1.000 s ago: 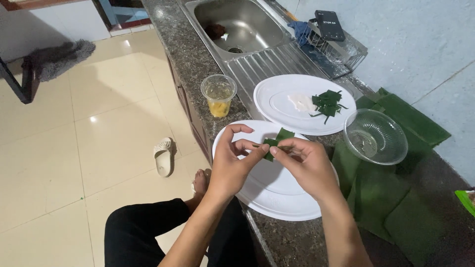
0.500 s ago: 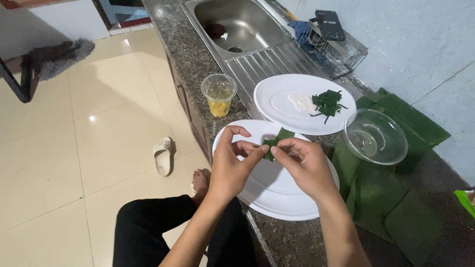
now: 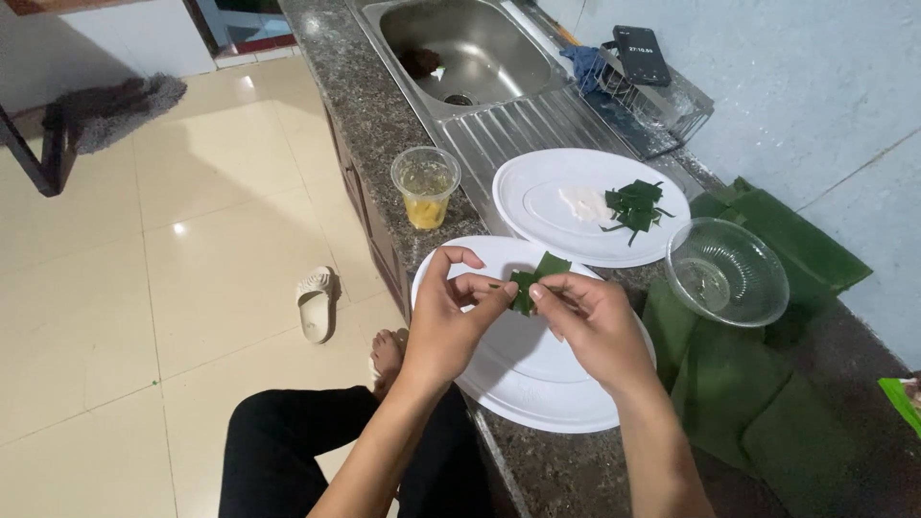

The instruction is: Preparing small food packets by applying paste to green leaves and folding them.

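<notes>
A small folded green leaf piece [image 3: 531, 284] is pinched between the fingertips of both hands. My left hand [image 3: 447, 321] grips its left side and my right hand [image 3: 585, 324] grips its right side. They hover just above a large white plate [image 3: 537, 384] on the dark stone counter. Beyond it, a second white plate [image 3: 537, 206] carries a small pile of cut green leaves [image 3: 634, 204] and a white smear [image 3: 583, 201].
A clear plastic cup [image 3: 425, 185] with yellow liquid stands near the counter edge. A clear bowl [image 3: 726, 271] sits on large green leaves [image 3: 758, 384] at right. A steel sink [image 3: 470, 53] and a dish rack with a phone [image 3: 641, 54] lie beyond. A sandal [image 3: 315, 302] rests on the tiled floor.
Both hands stay over the near plate with the leaf piece between them. The fingers have shifted only slightly on it.
</notes>
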